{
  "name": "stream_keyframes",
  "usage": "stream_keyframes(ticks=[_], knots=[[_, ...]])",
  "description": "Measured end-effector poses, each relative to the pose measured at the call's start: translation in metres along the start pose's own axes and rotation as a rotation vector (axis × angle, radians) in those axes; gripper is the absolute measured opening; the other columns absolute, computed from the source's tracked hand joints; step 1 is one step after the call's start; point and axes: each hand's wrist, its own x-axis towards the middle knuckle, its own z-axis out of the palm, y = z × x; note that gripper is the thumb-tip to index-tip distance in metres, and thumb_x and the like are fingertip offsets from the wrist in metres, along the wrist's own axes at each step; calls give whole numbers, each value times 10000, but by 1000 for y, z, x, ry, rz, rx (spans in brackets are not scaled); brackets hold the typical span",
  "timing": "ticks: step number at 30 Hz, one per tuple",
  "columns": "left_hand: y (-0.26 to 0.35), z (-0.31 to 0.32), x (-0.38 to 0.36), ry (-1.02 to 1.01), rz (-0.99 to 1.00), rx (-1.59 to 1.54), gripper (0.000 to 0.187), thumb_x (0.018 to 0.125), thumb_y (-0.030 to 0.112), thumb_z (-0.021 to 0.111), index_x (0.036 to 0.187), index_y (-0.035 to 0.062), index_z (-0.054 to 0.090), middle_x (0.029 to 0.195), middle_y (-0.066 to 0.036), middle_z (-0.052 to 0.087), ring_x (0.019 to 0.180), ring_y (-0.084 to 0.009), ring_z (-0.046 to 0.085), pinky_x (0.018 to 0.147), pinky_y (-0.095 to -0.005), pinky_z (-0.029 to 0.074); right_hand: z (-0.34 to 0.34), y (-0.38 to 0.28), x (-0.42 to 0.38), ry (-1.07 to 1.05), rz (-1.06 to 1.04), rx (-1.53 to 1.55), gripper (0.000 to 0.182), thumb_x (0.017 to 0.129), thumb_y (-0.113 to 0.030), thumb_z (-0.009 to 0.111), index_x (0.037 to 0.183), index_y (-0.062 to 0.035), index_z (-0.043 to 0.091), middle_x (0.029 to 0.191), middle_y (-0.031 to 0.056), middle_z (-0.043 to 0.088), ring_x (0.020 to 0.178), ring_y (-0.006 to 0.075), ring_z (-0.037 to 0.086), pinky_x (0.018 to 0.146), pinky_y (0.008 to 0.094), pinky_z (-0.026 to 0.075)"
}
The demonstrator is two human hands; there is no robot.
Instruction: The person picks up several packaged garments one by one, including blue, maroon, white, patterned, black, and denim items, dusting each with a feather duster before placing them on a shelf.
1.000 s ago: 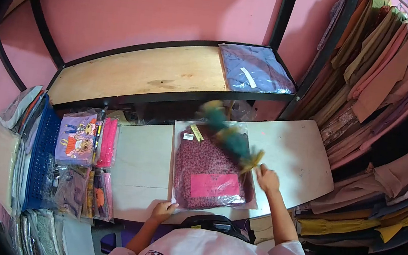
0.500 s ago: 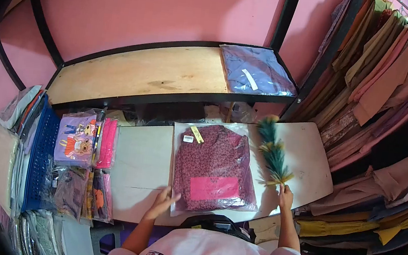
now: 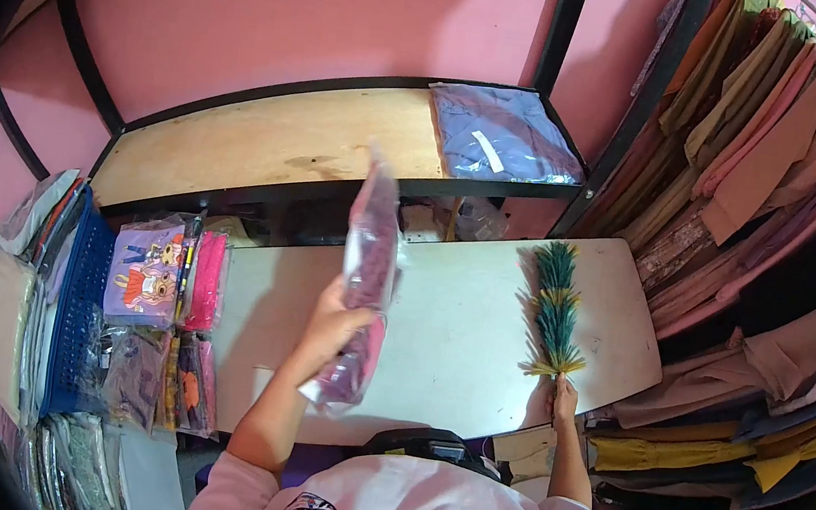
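Note:
My left hand [image 3: 332, 322] grips a plastic-wrapped maroon garment [image 3: 369, 261] by its edge, holding it up on its side above the white table [image 3: 461, 322]. The package is seen nearly edge-on, so its front is mostly hidden. In my right hand [image 3: 564, 399] is the handle end of a duster [image 3: 555, 310] with green and yellow bristles. The duster lies along the right part of the table, its tip pointing away from me.
A black-framed wooden shelf [image 3: 269, 154] runs behind the table and carries a bagged blue garment [image 3: 504, 135]. At left stand a blue basket [image 3: 82, 309] and several bagged clothes [image 3: 145, 270]. Hanging clothes [image 3: 743, 142] crowd the right side.
The bagged maroon garment lay flat on the table; my left hand has taken hold of it and lifted it upright, leftward. The duster has straightened slightly and is no longer blurred.

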Motion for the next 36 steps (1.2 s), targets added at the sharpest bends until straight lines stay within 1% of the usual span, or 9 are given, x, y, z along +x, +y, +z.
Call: stream_keyframes(ticks=[2,4,6,7,13,18,20,28,36], knots=[[5,36,-5,60,-153,455,521,688,11,570,1186,-20,419,982,-96,573,796,-153,577,750,-286,457,0,12,10,7,-20,-21,385,866,-422,449,686,-83,475,470,-6,380,350,109,352,328,259,282],[-114,27,14,20,453,691,545,730,97,615,1222,-1,403,1012,-96,547,819,-153,560,717,-288,458,3,7,10,-11,-23,-16,382,867,-417,448,688,-82,477,472,-8,380,352,101,352,328,253,280],[-84,47,-12,-454,-369,160,636,728,164,655,1269,25,351,1063,-109,529,917,-194,535,740,-319,451,6,-3,6,-24,-24,-13,379,869,-413,448,689,-80,478,473,-11,381,355,92,352,329,248,278],[-91,41,-13,-451,-369,158,636,728,164,655,1269,25,351,1063,-109,529,917,-194,535,740,-319,451,8,-11,3,-34,-66,-39,372,870,-402,448,688,-79,477,476,-16,381,358,82,349,331,242,277],[-193,-90,-33,841,108,1397,511,693,302,672,1079,10,505,1052,-179,540,973,-266,521,792,-326,419,41,-59,-29,-146,-353,-291,328,863,-352,467,784,-41,535,477,-3,414,405,102,407,391,250,337],[-209,-130,-54,489,-147,721,421,689,300,675,985,22,567,876,-147,613,807,-246,591,704,-330,449,110,-95,-75,-553,-790,-971,305,839,-382,433,958,-140,576,692,175,598,603,363,573,545,450,449],[-212,-128,-62,424,121,607,324,687,265,698,862,6,611,751,-107,636,711,-195,608,659,-313,459,128,-107,-78,-544,-793,-1086,329,838,-407,417,942,-137,575,693,176,600,625,362,581,562,461,456],[-220,-128,-78,456,13,710,246,709,215,681,831,15,603,727,-73,617,675,-146,576,635,-283,453,141,-141,-26,65,-495,-1070,393,842,-435,406,825,-76,564,669,209,587,639,394,578,589,487,462],[-193,-122,-92,293,127,552,205,698,159,704,802,15,601,710,-38,631,611,-89,574,556,-257,459,127,-109,-115,-586,-668,-1133,409,831,-466,392,951,-115,564,665,214,587,654,399,579,595,490,465]])
